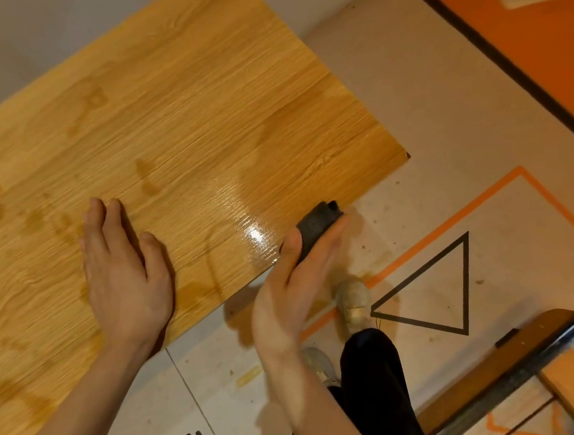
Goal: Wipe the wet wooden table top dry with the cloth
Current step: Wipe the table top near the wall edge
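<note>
Right hand (291, 285) gripped the balled dark cloth (317, 227) at the table top (183, 98) edge, lower centre; left hand (121, 271) lay flat, fingers together. Wet patches remained across the wood, so most wiping appeared undone.

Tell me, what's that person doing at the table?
A person is drying a wet wooden table. The left hand lies flat on the top, and the right hand holds a dark rolled-up cloth at the table's near edge. Water still shines beside the cloth, and darker damp patches show farther left, so the wiping isn't done.
</note>
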### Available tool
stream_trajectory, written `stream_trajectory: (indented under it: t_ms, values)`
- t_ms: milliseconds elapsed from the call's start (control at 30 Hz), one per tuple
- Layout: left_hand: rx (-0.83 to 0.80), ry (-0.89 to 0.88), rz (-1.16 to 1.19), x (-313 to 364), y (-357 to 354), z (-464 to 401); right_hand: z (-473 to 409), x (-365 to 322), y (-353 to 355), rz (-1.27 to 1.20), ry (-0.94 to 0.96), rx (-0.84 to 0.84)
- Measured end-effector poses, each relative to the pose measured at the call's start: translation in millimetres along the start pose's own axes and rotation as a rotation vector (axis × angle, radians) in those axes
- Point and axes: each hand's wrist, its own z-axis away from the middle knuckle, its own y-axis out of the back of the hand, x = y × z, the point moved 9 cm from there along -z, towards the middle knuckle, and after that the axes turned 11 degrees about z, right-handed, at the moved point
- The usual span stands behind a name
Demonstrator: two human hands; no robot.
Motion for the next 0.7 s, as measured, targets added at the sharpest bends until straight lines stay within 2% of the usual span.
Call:
stream_trajectory:
  t_ms: [67, 167, 267, 400, 533, 700]
  values:
    - [-0.003, 0.006, 0.000, 0.5, -0.6, -0.3, -22.8, -3.2, 8.6, 0.014, 0.012, 0.009]
    - [-0.007, 0.014, -0.005, 0.2, -0.6, 0.5, -84.9, -0.6, 36.9, 0.029, 0.034, 0.109]
    - [-0.006, 0.025, 0.011, -0.7, 0.5, 0.2, -125.2, -18.6, 60.7, 0.182, 0.174, 0.100]
    - [-0.014, 0.053, 0.062, -3.5, 1.4, -3.5, -144.8, -33.4, 66.5, 0.471, 0.417, -0.162]
    - [-0.033, 0.050, 0.067, -4.3, 3.5, -13.3, -165.0, -37.2, 61.1, 0.610, 0.350, -0.426]
    - [-0.006, 0.026, 0.064, -7.1, 0.9, -50.3, -182.1, -51.5, 26.5, 0.845, 0.404, -0.641]
